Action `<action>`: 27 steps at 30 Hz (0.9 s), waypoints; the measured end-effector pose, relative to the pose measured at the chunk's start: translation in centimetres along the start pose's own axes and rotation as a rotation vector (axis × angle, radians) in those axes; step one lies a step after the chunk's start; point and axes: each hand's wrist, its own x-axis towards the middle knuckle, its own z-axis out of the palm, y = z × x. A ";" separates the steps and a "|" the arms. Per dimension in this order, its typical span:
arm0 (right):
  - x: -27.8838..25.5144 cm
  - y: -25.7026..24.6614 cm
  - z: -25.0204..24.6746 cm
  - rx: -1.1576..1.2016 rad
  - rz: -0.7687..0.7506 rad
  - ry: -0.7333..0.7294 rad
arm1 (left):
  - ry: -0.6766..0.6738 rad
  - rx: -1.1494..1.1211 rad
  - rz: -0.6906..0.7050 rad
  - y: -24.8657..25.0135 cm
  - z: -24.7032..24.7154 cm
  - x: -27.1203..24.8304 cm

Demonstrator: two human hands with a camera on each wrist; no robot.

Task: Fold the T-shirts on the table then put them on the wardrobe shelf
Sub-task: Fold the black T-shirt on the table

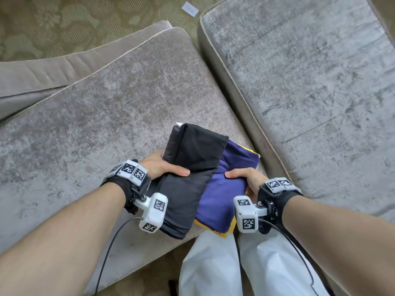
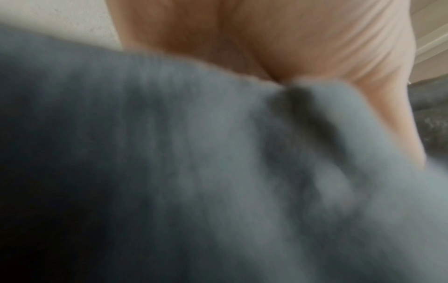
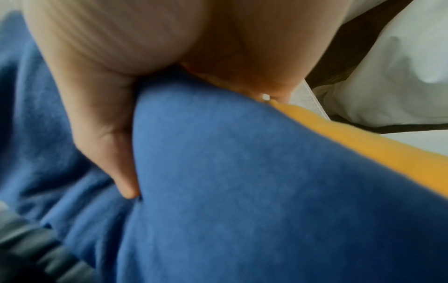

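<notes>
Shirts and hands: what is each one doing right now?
Black T-shirt: folded, on top of the pile, held on its left side.
Purple T-shirt: folded, partly under the black one, held on its right side.
Yellow T-shirt: only edges peek out beneath the purple one.
Left hand: grips the black T-shirt, thumb on top.
Right hand: grips the purple T-shirt, thumb on top.
Grey cushion: lies beneath the pile.

The folded black cotton T-shirt (image 1: 192,167) is plain black, looking greyish in the left wrist view (image 2: 194,172). The folded purple-blue T-shirt with yellow trim (image 1: 224,189) shows blue cloth edged in orange-yellow at the right wrist (image 3: 242,191). The mottled grey velvet cushion (image 1: 106,114) has pale piping. The olive carpet with a faded floral pattern (image 1: 64,24) lies beyond. The person's white trousers (image 1: 213,263) are plain.
</notes>
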 end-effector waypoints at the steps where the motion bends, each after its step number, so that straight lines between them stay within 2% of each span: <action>1: 0.3 -0.1 -0.1 0.000 -0.009 0.012 | -0.015 0.007 -0.005 0.0 -0.1 0.2; 7: -0.1 -0.5 0.0 0.019 0.017 -0.035 | -0.014 -0.005 -0.026 0.1 -0.6 0.4; 10: 0.4 -0.5 -0.2 0.002 0.039 -0.005 | 0.011 -0.009 -0.074 0.3 -0.6 0.3; 16: -0.3 -0.9 -0.6 -0.011 0.006 -0.058 | 0.044 -0.058 -0.097 0.1 -0.4 -0.2; 18: -0.7 -1.4 -0.6 0.021 -0.016 -0.105 | 0.054 -0.140 -0.087 -0.7 -0.1 -0.6; 23: -1.9 -3.8 0.2 -0.092 -0.104 -0.055 | 0.067 -0.405 -0.086 -1.3 1.3 -3.3; 27: -3.3 -6.6 1.5 -0.197 -0.186 -0.039 | 0.109 -0.534 -0.110 -0.6 0.7 -5.7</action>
